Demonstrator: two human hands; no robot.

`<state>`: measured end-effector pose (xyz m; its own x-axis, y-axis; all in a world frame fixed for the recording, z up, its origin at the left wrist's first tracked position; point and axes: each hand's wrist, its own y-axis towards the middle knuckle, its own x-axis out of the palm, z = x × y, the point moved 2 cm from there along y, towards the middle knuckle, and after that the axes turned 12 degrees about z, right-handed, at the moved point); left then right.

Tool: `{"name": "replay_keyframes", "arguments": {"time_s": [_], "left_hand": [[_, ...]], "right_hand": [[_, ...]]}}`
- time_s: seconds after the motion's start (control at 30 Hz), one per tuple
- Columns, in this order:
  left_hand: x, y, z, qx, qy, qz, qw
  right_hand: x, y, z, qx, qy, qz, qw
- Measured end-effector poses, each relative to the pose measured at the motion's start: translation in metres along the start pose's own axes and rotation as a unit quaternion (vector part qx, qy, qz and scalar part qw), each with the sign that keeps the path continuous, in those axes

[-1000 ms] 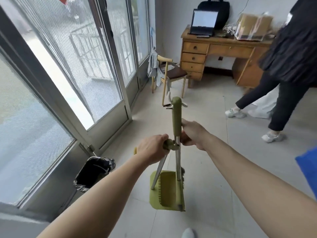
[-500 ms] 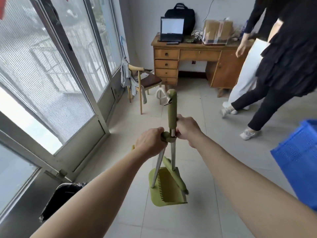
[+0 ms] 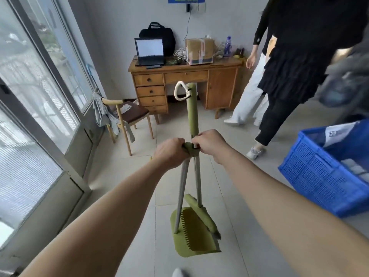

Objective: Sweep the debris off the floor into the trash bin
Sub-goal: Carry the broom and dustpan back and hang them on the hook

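A green dustpan stands on the tiled floor in front of me, its metal pole rising to a green handle. My left hand is closed around that handle. A green broom stands upright beside it, its head resting in the pan. My right hand grips the broom's pole just below its green sleeve. The two handles meet between my hands. No trash bin and no debris show in this view.
A blue plastic crate sits on the floor at right. Two people stand at the back right near a wooden desk. A wooden chair with cloth stands by the glass doors at left.
My view has swung right and up: the black-lined trash bin by the doors has dropped out of sight and the blue crate has come in. The broom head has tilted inside the dustpan.
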<state>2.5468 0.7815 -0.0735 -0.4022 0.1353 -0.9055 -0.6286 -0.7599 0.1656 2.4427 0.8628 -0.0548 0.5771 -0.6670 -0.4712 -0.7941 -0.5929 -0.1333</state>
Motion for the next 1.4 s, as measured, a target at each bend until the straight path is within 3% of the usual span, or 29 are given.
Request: {"name": "replay_keyframes", "arguments": {"time_s": [0.47,0.83,1.4], "left_hand": [[0.019,0.144,0.043,0.107,-0.018,-0.054,0.993],[0.042,0.262,0.123,0.176,-0.034,-0.077,0.981],[0.135,0.481,0.269,0.168,-0.056,-0.081,0.981]], "right_hand": [[-0.035,0.105,-0.018,-0.054,-0.018,0.170,0.984],[-0.097,0.221,-0.025,-0.034,0.002,0.235,0.971],[-0.220,0.475,-0.004,-0.034,0.050,0.215,0.975]]}}
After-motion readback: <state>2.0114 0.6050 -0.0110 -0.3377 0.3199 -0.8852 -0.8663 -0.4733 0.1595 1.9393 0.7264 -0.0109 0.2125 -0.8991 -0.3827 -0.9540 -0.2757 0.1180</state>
